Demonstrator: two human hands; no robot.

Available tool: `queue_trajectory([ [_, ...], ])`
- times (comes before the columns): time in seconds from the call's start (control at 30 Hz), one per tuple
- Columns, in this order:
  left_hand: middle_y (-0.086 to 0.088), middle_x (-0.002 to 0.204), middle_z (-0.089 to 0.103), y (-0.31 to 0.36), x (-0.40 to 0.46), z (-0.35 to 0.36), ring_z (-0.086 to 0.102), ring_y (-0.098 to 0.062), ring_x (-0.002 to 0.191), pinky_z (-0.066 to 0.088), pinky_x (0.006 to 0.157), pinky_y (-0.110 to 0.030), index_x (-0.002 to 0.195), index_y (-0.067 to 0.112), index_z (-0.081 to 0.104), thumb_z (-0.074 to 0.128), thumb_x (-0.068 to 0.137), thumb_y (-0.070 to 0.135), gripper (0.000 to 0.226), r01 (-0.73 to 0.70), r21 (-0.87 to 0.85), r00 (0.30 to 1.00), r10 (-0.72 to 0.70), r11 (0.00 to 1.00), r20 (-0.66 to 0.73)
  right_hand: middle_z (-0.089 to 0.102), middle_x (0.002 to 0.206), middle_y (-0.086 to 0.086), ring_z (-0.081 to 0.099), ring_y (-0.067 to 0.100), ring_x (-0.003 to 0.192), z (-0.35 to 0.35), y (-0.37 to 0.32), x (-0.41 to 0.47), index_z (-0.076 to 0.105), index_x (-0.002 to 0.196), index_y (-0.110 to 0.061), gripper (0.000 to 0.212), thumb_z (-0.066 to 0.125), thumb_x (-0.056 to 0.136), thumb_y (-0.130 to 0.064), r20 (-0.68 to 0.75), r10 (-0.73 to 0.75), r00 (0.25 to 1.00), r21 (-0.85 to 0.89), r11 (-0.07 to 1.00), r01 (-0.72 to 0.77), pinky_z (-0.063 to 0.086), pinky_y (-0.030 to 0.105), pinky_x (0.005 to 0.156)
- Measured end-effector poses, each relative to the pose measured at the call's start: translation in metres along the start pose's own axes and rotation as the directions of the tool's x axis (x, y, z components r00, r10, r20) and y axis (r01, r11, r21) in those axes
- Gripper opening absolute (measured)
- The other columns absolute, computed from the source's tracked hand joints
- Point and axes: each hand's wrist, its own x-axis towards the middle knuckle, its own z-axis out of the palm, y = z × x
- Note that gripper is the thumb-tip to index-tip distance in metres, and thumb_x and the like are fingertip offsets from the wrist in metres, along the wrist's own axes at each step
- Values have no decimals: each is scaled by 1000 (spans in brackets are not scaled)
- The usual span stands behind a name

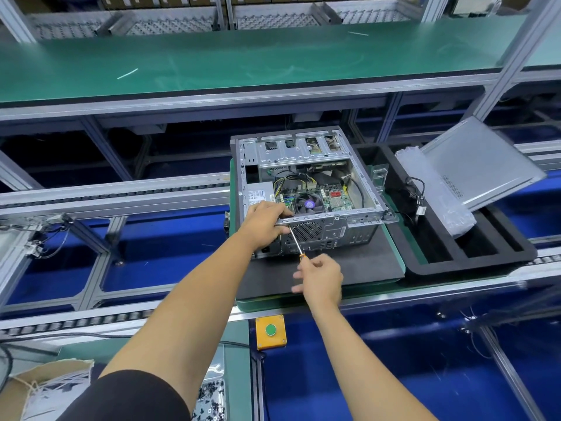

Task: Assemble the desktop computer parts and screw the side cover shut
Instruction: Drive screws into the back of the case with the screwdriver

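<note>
The right hand [321,276] pinches the screwdriver [296,243] by its orange handle, mostly hidden in the fingers; its tip disappears behind the left hand [262,223], whose fingers curl over the rear edge of the computer case [306,189]. The case lies open on a black mat [334,268], motherboard and fan exposed. The side cover [482,161] leans tilted in the black tray [473,253].

Left hand [263,223] grips the open computer case [306,189] rim; right hand [321,276] holds a screwdriver [296,242] against it.
</note>
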Motion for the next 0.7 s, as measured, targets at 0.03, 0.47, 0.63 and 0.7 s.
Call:
queue_trajectory([
  [0.03, 9, 128, 60, 0, 0, 0, 43, -16, 129, 18, 102, -26, 125, 36, 59, 75, 89, 38, 39, 5, -2, 1000, -5, 1000, 1, 72, 68, -5, 68, 21, 55, 0, 1, -4, 56, 84, -23, 16, 60, 95, -34, -94, -125, 988, -180, 978, 106, 54, 33, 58],
  [0.47, 8, 129, 60, -2, 3, 2, 42, -16, 130, 18, 104, -28, 124, 35, 60, 75, 88, 39, 39, -4, 9, 1000, 4, 1000, -9, 61, 63, 3, 40, 8, 35, -17, -11, 12, 56, 89, -10, 7, 59, 96, -9, 536, 299, 790, 513, 627, -586, 22, 17, 29],
  [0.63, 9, 127, 61, 0, 2, 1, 43, -16, 128, 20, 105, -30, 123, 35, 60, 75, 88, 39, 39, -1, 18, 1000, 1, 1000, -14, 70, 80, 1, 65, 22, 59, -4, -15, -4, 57, 81, -21, 12, 67, 85, -26, -56, -144, 988, -88, 986, 139, 51, 34, 53],
  [0.7, 10, 126, 60, 1, 1, 1, 43, -15, 128, 18, 103, -28, 123, 35, 60, 76, 88, 38, 38, -2, 17, 1000, 2, 1000, -26, 60, 90, -4, 61, 24, 68, 6, -8, -9, 46, 94, -25, 24, 68, 86, -27, -84, -400, 912, -452, 831, 323, 44, 34, 55],
])
